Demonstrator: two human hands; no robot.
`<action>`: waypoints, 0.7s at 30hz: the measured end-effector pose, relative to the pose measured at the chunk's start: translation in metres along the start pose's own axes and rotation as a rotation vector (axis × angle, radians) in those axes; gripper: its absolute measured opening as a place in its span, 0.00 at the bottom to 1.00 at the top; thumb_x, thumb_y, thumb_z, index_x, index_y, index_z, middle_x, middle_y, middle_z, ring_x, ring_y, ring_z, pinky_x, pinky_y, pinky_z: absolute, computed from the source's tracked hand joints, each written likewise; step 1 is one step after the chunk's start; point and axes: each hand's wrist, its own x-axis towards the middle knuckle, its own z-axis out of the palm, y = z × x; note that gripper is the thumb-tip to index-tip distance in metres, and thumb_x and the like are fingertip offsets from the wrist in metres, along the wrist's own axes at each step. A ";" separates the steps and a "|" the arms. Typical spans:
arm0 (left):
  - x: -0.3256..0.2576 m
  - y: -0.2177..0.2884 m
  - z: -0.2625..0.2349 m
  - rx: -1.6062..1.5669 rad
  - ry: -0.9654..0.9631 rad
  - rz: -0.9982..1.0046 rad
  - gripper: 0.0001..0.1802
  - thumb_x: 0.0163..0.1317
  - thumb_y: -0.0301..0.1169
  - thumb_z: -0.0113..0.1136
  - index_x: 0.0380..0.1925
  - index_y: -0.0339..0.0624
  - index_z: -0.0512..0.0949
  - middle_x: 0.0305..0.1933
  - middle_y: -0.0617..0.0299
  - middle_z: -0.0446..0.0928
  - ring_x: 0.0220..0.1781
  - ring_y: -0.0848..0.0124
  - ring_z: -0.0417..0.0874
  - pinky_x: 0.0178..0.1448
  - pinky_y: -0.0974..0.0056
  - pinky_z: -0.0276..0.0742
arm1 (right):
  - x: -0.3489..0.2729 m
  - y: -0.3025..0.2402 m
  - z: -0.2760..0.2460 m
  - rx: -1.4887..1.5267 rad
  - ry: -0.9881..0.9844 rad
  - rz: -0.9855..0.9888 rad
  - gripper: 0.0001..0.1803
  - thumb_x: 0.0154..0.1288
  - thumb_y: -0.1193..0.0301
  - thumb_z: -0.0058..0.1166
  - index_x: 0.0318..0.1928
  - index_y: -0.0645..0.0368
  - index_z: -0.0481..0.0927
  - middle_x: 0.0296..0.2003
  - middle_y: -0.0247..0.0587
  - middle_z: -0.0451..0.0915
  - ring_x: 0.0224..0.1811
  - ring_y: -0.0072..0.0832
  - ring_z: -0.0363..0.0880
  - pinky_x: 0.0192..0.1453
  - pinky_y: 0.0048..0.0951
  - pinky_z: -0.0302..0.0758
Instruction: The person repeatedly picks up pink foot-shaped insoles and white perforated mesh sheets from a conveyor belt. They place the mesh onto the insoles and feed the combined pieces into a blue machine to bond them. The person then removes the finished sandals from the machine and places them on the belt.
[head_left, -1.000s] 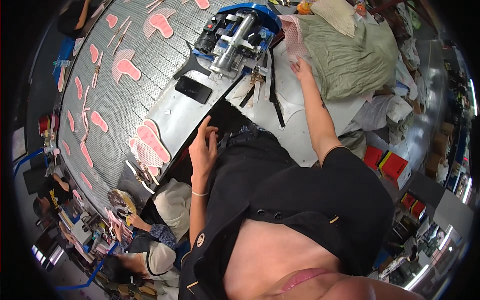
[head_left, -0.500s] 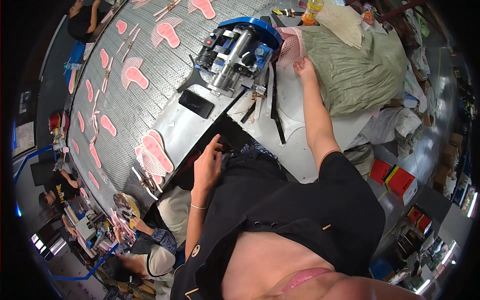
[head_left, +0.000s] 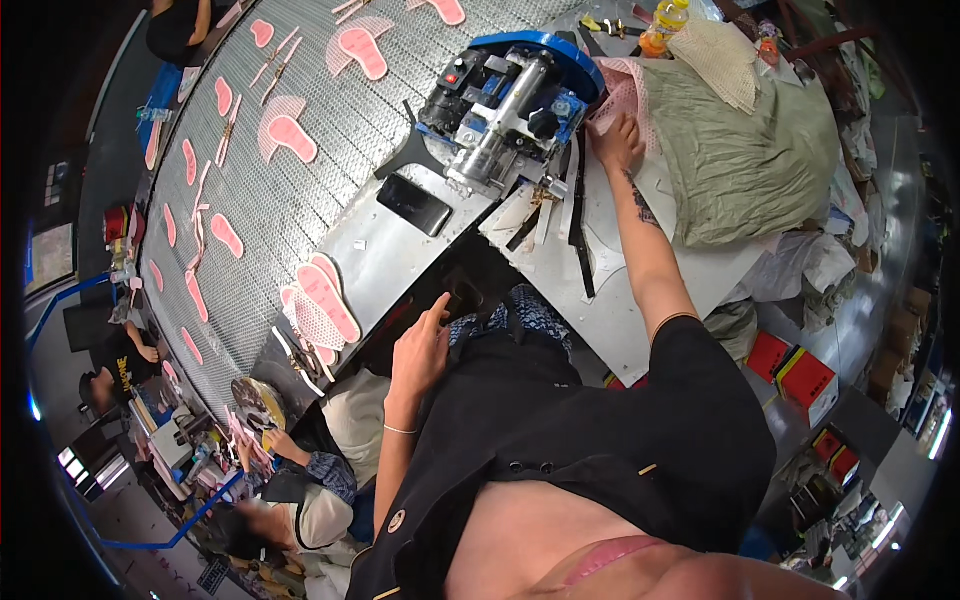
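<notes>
My left hand (head_left: 421,350) hovers near my waist, below the metal table's edge. Its index finger is stretched out, the others are loosely bent, and nothing shows in it. At the right of the machine, my right hand (head_left: 617,144) is closed with bent fingers at the lower edge of a pink mesh sheet (head_left: 630,88). The fingertips' exact hold on the mesh is partly hidden. Green crumpled cloth (head_left: 750,150) covers the mesh's right side. The machine (head_left: 510,110), with metal cylinders and a blue round rim, stands just left of my right hand.
A black phone (head_left: 414,205) lies on the metal table. Pink insoles (head_left: 327,300) are stacked at its near corner, with several more on the ridged grey belt (head_left: 330,150). Black strips (head_left: 580,235) and a yellow-orange bottle (head_left: 663,28) lie about. Co-workers sit at left.
My right hand has gone from spread fingers beside the pink mesh to bent fingers at its lower edge, and its forearm has turned. My left hand remains near my waist. The whole view has shifted.
</notes>
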 end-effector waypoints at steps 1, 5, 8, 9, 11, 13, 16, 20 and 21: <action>-0.002 -0.003 0.002 -0.002 -0.004 0.001 0.31 0.59 0.20 0.55 0.65 0.47 0.65 0.48 0.54 0.80 0.39 0.61 0.84 0.45 0.60 0.78 | -0.006 0.008 0.005 -0.086 0.069 -0.036 0.40 0.58 0.47 0.60 0.64 0.54 0.64 0.64 0.45 0.64 0.67 0.40 0.62 0.69 0.53 0.56; -0.006 -0.008 0.010 -0.031 -0.020 0.002 0.30 0.59 0.21 0.55 0.64 0.46 0.66 0.47 0.54 0.80 0.39 0.60 0.84 0.44 0.59 0.78 | -0.030 0.039 -0.003 -0.137 0.062 -0.153 0.20 0.64 0.59 0.52 0.54 0.53 0.74 0.57 0.42 0.72 0.59 0.38 0.68 0.62 0.48 0.60; 0.003 -0.009 0.009 -0.031 -0.031 0.077 0.30 0.59 0.21 0.55 0.63 0.46 0.67 0.47 0.55 0.79 0.40 0.59 0.83 0.44 0.59 0.78 | -0.059 0.061 -0.035 -0.081 -0.011 -0.149 0.11 0.62 0.64 0.53 0.43 0.53 0.80 0.44 0.38 0.78 0.51 0.35 0.73 0.59 0.44 0.63; 0.010 -0.011 0.008 -0.025 -0.040 0.117 0.29 0.59 0.21 0.55 0.63 0.46 0.67 0.46 0.55 0.79 0.40 0.59 0.83 0.44 0.58 0.78 | -0.067 0.072 -0.042 -0.060 -0.032 -0.135 0.11 0.62 0.63 0.55 0.42 0.52 0.80 0.42 0.38 0.79 0.50 0.35 0.74 0.59 0.44 0.63; 0.023 -0.012 0.007 -0.024 -0.043 0.184 0.28 0.59 0.20 0.55 0.62 0.45 0.68 0.45 0.55 0.79 0.41 0.58 0.82 0.45 0.58 0.78 | -0.083 0.079 -0.074 0.136 0.034 -0.121 0.09 0.61 0.67 0.56 0.38 0.57 0.81 0.37 0.41 0.81 0.44 0.39 0.77 0.52 0.40 0.69; 0.034 -0.009 0.002 -0.032 -0.036 0.236 0.27 0.59 0.20 0.54 0.61 0.44 0.69 0.45 0.55 0.78 0.43 0.58 0.82 0.46 0.58 0.77 | -0.094 0.078 -0.123 0.430 0.050 -0.117 0.07 0.61 0.70 0.57 0.37 0.59 0.82 0.36 0.42 0.83 0.41 0.42 0.78 0.47 0.40 0.72; 0.058 0.003 0.001 -0.199 -0.004 0.395 0.25 0.57 0.24 0.58 0.58 0.41 0.70 0.48 0.52 0.77 0.49 0.54 0.78 0.52 0.56 0.75 | -0.116 0.070 -0.219 0.669 -0.254 -0.048 0.11 0.60 0.69 0.59 0.40 0.62 0.82 0.34 0.47 0.82 0.37 0.41 0.80 0.43 0.36 0.74; 0.083 0.053 -0.004 -0.165 0.155 0.649 0.29 0.55 0.27 0.65 0.59 0.41 0.70 0.55 0.48 0.74 0.57 0.53 0.75 0.59 0.54 0.72 | -0.154 0.041 -0.283 0.792 -0.609 -0.309 0.12 0.60 0.69 0.60 0.41 0.64 0.82 0.33 0.49 0.82 0.34 0.38 0.80 0.41 0.32 0.75; 0.088 0.057 -0.002 -0.155 0.168 0.713 0.30 0.54 0.28 0.65 0.59 0.41 0.70 0.55 0.48 0.74 0.55 0.53 0.76 0.59 0.53 0.71 | -0.161 0.024 -0.289 0.787 -0.676 -0.420 0.12 0.59 0.70 0.59 0.41 0.65 0.82 0.33 0.49 0.82 0.34 0.37 0.80 0.41 0.32 0.75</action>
